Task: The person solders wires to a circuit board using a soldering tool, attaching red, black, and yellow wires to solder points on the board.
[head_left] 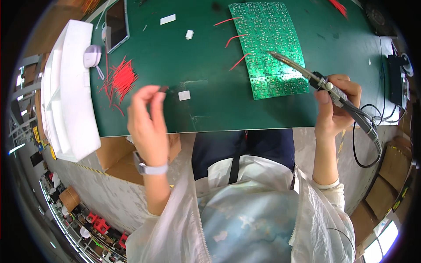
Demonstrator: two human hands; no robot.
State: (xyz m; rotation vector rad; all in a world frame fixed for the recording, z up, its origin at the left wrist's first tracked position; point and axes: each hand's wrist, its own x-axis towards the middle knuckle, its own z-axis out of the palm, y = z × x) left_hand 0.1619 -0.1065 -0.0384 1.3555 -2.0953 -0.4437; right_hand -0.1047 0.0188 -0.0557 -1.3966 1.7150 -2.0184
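My right hand (335, 105) is wrapped round a soldering iron (302, 71). Its tip hangs over the middle of a green circuit board panel (263, 44), and I cannot tell whether it touches. Three red wires stick out from the panel's left side, one of them a lower wire (239, 62). Over the table's near left part, my left hand (148, 116) is closed in a pinch. A short, blurred dark red bit of wire (163, 89) shows at its fingertips. Just beyond that hand lies a loose pile of cut red wires (123, 79).
Along the left edge stands a white foam block (72, 96), with a pale purple case (92, 56) by it and a phone (116, 26) farther back. A small white pad (184, 95) lies on the green table (197, 57). The iron's black cable (354, 149) loops at the right.
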